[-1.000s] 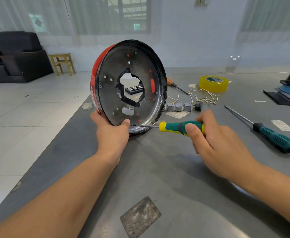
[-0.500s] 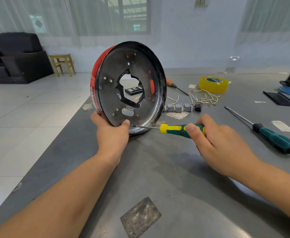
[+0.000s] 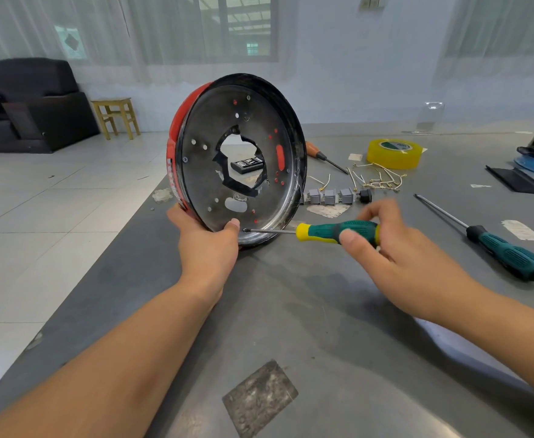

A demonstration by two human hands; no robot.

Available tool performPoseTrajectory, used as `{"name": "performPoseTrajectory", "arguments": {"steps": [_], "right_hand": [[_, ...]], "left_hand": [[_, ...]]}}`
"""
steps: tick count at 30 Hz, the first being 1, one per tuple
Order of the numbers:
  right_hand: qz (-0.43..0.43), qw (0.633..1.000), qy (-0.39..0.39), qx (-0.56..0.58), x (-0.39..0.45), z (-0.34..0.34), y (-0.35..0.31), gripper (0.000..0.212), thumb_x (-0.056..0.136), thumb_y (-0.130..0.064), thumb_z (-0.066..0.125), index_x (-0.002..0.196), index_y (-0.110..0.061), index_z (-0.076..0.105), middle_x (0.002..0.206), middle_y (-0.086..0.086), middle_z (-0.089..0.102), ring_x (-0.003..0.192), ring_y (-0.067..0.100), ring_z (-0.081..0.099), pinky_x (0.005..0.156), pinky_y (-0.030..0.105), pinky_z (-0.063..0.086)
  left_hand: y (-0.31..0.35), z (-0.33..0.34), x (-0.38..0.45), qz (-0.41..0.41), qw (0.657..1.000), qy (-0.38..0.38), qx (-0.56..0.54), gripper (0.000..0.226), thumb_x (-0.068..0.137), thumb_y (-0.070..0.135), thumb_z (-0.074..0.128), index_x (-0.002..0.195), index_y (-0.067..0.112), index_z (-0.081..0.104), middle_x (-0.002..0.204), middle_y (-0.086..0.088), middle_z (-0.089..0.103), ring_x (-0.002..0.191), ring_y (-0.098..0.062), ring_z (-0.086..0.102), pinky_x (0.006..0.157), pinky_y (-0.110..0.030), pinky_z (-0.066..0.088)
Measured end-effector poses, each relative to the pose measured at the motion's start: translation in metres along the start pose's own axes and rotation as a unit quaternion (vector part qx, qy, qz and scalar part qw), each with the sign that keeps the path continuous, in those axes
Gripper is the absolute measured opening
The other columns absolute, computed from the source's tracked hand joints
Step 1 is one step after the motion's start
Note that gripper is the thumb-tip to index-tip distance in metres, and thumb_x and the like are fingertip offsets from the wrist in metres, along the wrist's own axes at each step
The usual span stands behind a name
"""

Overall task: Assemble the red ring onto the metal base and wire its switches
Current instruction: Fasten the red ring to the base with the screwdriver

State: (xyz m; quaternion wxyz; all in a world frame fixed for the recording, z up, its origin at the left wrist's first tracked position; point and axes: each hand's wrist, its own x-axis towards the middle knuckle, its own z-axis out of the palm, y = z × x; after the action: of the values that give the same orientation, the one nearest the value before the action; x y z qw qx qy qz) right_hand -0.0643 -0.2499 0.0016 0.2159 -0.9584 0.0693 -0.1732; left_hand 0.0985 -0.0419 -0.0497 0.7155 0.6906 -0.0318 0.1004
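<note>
The metal base (image 3: pixel 243 159), red ring (image 3: pixel 177 131) behind it, was gripped on edge by the left hand (image 3: pixel 207 245), a screwdriver (image 3: pixel 332 232) pinched in the right hand (image 3: pixel 395 254), whose fingers (image 3: pixel 374 210) partly hid the switches (image 3: pixel 328 196) just beyond, wires (image 3: pixel 379 180) farther.

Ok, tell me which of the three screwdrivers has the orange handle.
The one farthest back, lying on the table beside the metal base's right edge. The other two have green handles: one in the right hand, one lying at right.
</note>
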Motion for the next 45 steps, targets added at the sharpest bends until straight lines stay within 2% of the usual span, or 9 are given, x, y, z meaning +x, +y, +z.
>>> {"name": "performPoseTrajectory", "arguments": {"steps": [5,10,14,19,26,30,33,40,45], "right_hand": [[-0.069,0.994,0.017,-0.082,-0.003,-0.005,0.000,0.048,0.086,-0.074,0.018,0.115,-0.036,0.030,0.065,-0.010,0.056,0.055,0.011,0.054,0.049,0.033,0.041],[0.107,0.987,-0.032,0.115,0.003,0.003,-0.004,0.083,0.077,-0.084,0.016,0.087,-0.017,0.064,0.051,-0.005,0.062,0.045,0.006,0.054,0.058,0.033,0.043],[0.062,0.986,-0.038,0.153,0.003,-0.001,0.002,0.033,0.091,-0.072,0.042,0.102,-0.040,0.043,0.064,-0.010,0.064,0.048,0.003,0.051,0.055,0.025,0.045],[-0.104,0.988,0.038,-0.110,0.000,-0.012,0.001,0.042,0.088,-0.070,0.026,0.108,-0.033,0.032,0.059,-0.011,0.050,0.047,0.008,0.046,0.044,0.031,0.033],[0.080,0.996,-0.032,0.026,0.001,-0.001,-0.005,0.072,0.077,-0.082,0.011,0.092,-0.024,0.050,0.074,0.002,0.068,0.069,0.022,0.062,0.071,0.047,0.054],[-0.045,0.999,-0.020,-0.011,0.001,-0.010,0.001,0.040,0.089,-0.070,0.029,0.111,-0.038,0.029,0.066,-0.010,0.055,0.055,0.013,0.055,0.052,0.034,0.043],[-0.110,0.984,0.047,-0.131,0.001,-0.012,0.003,0.047,0.089,-0.070,0.019,0.112,-0.032,0.033,0.058,-0.013,0.048,0.047,0.008,0.046,0.045,0.029,0.030],[0.130,0.982,-0.038,0.130,0.007,0.002,0.002,0.077,0.072,-0.086,0.021,0.098,-0.019,0.049,0.056,-0.004,0.064,0.051,0.012,0.054,0.067,0.040,0.051],[-0.122,0.988,0.024,-0.092,0.004,-0.011,0.008,0.045,0.091,-0.067,0.033,0.119,-0.032,0.027,0.056,-0.010,0.049,0.044,0.010,0.048,0.042,0.030,0.037]], "left_hand": [[0.000,0.000,-0.001,0.004,1.000,-0.003,0.007,0.056,0.087,0.014,0.074,0.121,0.033,0.035,0.114,0.015,0.064,0.109,-0.019,0.068,0.099,-0.052,0.058],[0.000,0.000,-0.001,0.008,1.000,-0.005,0.014,0.054,0.090,0.013,0.073,0.123,0.032,0.034,0.112,0.013,0.065,0.108,-0.019,0.068,0.099,-0.053,0.058],[-0.001,0.000,-0.001,0.005,1.000,0.002,0.015,0.054,0.090,0.013,0.074,0.121,0.034,0.034,0.109,0.015,0.065,0.106,-0.017,0.068,0.098,-0.052,0.058],[0.000,0.000,-0.001,0.001,1.000,-0.008,0.004,0.057,0.087,0.014,0.073,0.125,0.033,0.035,0.113,0.014,0.064,0.109,-0.020,0.069,0.098,-0.053,0.058],[0.000,0.000,-0.001,0.004,1.000,0.001,0.009,0.057,0.089,0.013,0.073,0.127,0.031,0.034,0.111,0.016,0.064,0.106,-0.018,0.069,0.098,-0.052,0.059],[-0.001,0.000,0.000,0.005,1.000,0.005,0.012,0.056,0.089,0.013,0.074,0.125,0.031,0.035,0.108,0.019,0.064,0.104,-0.015,0.069,0.098,-0.052,0.059],[-0.001,0.000,-0.001,0.005,1.000,-0.004,0.018,0.056,0.089,0.014,0.073,0.123,0.034,0.034,0.108,0.019,0.064,0.104,-0.013,0.068,0.098,-0.051,0.059],[0.000,0.000,-0.001,0.002,1.000,-0.004,0.026,0.055,0.091,0.014,0.073,0.123,0.034,0.033,0.108,0.018,0.063,0.105,-0.016,0.068,0.098,-0.052,0.059],[0.000,0.000,-0.001,0.003,1.000,-0.010,0.025,0.055,0.090,0.015,0.073,0.124,0.032,0.033,0.113,0.017,0.062,0.109,-0.018,0.067,0.098,-0.052,0.058]]}}
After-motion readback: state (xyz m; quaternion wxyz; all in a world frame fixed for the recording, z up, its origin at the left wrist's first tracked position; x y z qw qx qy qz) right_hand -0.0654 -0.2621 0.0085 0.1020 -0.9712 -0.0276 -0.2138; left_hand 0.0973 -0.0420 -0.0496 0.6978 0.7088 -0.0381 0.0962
